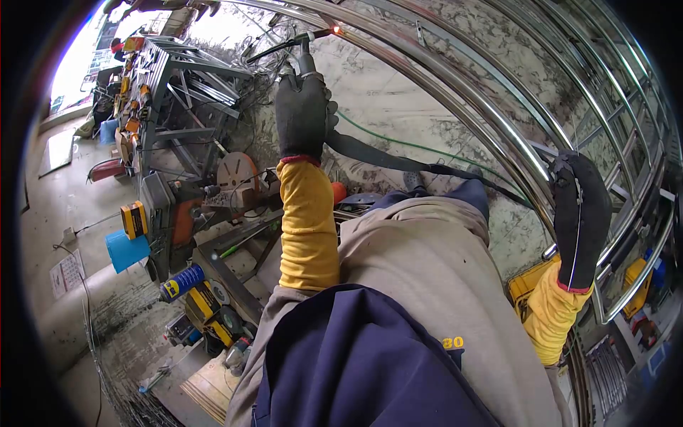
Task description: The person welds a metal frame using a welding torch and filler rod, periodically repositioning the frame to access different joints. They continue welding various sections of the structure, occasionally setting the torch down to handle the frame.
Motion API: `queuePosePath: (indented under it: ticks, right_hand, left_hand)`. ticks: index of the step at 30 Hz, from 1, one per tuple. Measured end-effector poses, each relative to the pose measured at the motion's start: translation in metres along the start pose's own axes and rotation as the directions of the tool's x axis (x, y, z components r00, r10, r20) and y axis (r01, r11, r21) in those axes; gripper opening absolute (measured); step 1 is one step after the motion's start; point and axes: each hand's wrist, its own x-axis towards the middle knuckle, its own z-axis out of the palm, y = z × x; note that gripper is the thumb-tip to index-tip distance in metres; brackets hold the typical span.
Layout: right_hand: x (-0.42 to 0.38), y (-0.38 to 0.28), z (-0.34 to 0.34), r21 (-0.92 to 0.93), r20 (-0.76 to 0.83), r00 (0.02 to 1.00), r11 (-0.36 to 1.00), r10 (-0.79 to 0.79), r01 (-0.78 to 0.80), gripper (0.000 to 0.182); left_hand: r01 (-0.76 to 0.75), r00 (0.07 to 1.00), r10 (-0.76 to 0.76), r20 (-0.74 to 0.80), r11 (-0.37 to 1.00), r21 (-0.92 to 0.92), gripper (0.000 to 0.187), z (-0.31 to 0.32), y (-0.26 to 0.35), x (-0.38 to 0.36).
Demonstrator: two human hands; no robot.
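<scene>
My left hand (302,116), in a dark glove with a yellow sleeve, is wrapped round the handle of a welding torch (306,55) at the upper middle. The torch's tip glows orange beside the curved metal tubes (427,80). A thick dark cable (384,158) runs from beside this hand down to the right. On the right, my right hand (580,213), also gloved, lies at the shiny tubes with its fingertips against them. Its fingers look bent, but what they hold is hidden.
A metal rack with tools (174,71) stands at the upper left. Below it are a machine (171,220), a blue spray can (182,282) and a yellow-black power tool (212,311). A green hose (398,141) crosses the floor. A yellow case (525,286) lies near my right sleeve.
</scene>
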Motion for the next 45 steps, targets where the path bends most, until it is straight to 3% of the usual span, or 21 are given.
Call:
queuePosePath:
  ticks: [7, 13, 14, 23, 25, 28, 37, 45]
  right_hand:
    - [0.0, 0.006, -0.001, -0.004, 0.006, 0.999, 0.999, -0.054, 0.054, 0.024]
    - [0.001, -0.002, -0.002, -0.068, -0.008, 0.999, 0.997, -0.046, 0.046, 0.025]
    - [0.001, -0.002, -0.002, -0.068, -0.008, 0.999, 0.997, -0.046, 0.046, 0.025]
    - [0.0, 0.007, -0.001, -0.09, -0.014, 0.995, 0.991, -0.096, 0.095, 0.028]
    - [0.0, 0.007, -0.002, -0.064, -0.012, 0.994, 0.992, -0.11, 0.109, 0.028]
    - [0.0, 0.01, -0.001, -0.032, -0.004, 0.993, 0.992, -0.118, 0.118, 0.026]
    - [-0.001, 0.003, 0.0, -0.026, -0.019, 1.0, 1.0, -0.01, 0.01, 0.026]
    - [0.0, 0.007, -0.001, -0.004, -0.004, 0.996, 0.996, -0.095, 0.094, 0.024]
  left_hand:
    - [-0.078, 0.997, 0.079, -0.014, 0.996, 0.04, 0.014, 0.004, 0.007, -0.009]
    - [-0.005, 1.0, 0.005, -0.012, 1.0, -0.011, 0.019, 0.002, 0.006, -0.009]
    - [0.002, 1.0, -0.002, 0.005, 1.0, 0.019, 0.033, 0.001, 0.007, -0.01]
    - [0.017, 1.0, -0.016, 0.011, 0.999, -0.043, 0.029, 0.003, 0.001, -0.004]
    - [-0.031, 0.999, 0.031, -0.022, 1.0, -0.006, 0.017, 0.005, 0.008, -0.01]
    - [-0.074, 0.997, 0.074, 0.016, 0.997, 0.016, 0.018, 0.001, -0.002, 0.0]
    - [-0.002, 1.0, 0.001, -0.006, 0.999, -0.04, 0.026, 0.002, -0.001, -0.002]
    - [-0.037, 0.999, 0.037, 0.012, 0.999, 0.016, 0.019, 0.002, -0.005, -0.001]
